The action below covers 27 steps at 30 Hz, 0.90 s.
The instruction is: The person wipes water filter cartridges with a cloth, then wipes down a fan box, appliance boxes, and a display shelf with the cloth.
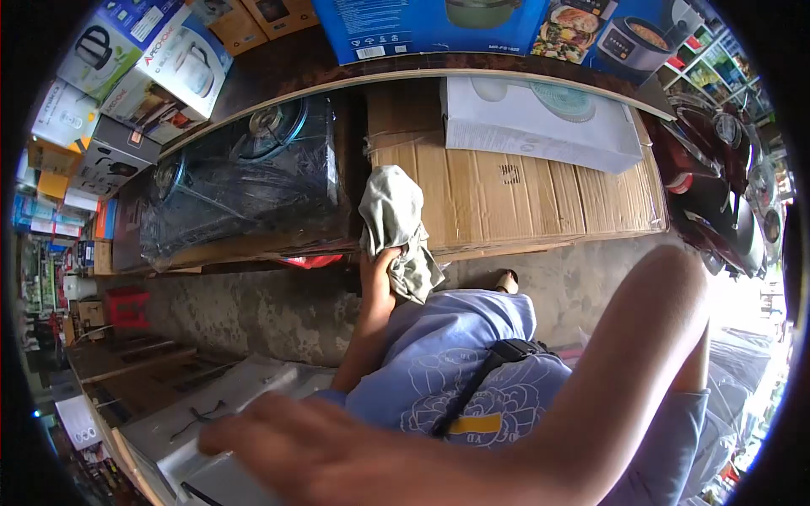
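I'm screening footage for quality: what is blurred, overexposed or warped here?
In the head view, the right hand is blurred, the left hand and cloth crisper; same head view, glare washes out the right side; head view again, the shelf bows along its front edge, with black corners.

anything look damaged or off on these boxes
Mildly: the large brown carton looks creased and rippled rather than flat. The plastic wrap on the stove beside it is wrinkled, though that may be ordinary packaging.

Rag (pixel 391 202): matt, creased cloth. Stove wrap (pixel 245 198): glossy plastic. Carton (pixel 523 202): matt, ribbed cardboard.
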Tool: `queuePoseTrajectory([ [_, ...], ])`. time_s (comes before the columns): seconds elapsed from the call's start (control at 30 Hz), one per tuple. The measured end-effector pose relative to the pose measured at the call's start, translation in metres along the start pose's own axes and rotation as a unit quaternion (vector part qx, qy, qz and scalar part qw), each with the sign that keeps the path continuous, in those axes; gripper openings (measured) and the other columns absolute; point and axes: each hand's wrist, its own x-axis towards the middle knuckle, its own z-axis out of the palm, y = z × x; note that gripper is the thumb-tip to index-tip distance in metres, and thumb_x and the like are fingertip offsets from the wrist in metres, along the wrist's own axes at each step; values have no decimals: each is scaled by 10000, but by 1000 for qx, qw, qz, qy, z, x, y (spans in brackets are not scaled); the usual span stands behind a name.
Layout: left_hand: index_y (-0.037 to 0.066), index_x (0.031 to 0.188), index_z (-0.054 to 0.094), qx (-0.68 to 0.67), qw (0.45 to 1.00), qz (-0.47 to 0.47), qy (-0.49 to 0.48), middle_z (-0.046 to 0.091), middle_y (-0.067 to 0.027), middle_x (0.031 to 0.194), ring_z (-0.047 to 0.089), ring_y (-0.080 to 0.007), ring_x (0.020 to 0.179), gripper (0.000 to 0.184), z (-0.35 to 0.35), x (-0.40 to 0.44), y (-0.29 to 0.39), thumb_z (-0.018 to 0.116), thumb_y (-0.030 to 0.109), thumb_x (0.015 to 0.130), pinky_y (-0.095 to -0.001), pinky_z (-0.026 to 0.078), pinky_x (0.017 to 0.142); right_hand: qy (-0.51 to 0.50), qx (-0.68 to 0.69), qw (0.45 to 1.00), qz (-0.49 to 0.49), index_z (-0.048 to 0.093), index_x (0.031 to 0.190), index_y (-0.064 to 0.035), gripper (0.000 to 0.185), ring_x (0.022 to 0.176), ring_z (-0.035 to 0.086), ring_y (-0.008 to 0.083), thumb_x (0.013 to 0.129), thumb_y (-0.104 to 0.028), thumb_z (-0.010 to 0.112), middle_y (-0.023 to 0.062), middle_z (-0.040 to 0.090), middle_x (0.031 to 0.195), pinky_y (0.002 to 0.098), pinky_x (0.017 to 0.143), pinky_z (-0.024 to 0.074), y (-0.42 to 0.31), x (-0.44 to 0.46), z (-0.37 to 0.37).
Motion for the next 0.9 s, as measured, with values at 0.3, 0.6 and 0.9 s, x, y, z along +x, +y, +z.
queuePoseTrajectory([
  [0.3,11,1093,509,17,996,-92,-8,570,-74,960,569,-191,847,431,12,19,-9,544,90,671,-288,446,783,124,-646,753,-18,267,1338,-104,941,1272,172,407,564,-285,771,204,165,1381,500,1002,247,91,-33,-149],
  [0.6,-1,1077,510,188,919,-78,-337,546,-49,959,492,-117,936,365,152,-2,-19,546,212,783,-249,387,830,430,-277,856,-70,374,1217,-18,693,1088,446,254,608,-50,703,159,409,1215,339,900,378,213,-116,-203],
  [0.9,78,1145,503,541,705,327,-322,487,-127,1105,434,-304,1052,477,204,44,-64,656,228,719,-416,338,902,658,-202,711,-140,535,984,16,276,843,538,111,709,19,564,42,592,901,237,759,408,176,-253,-315],
])
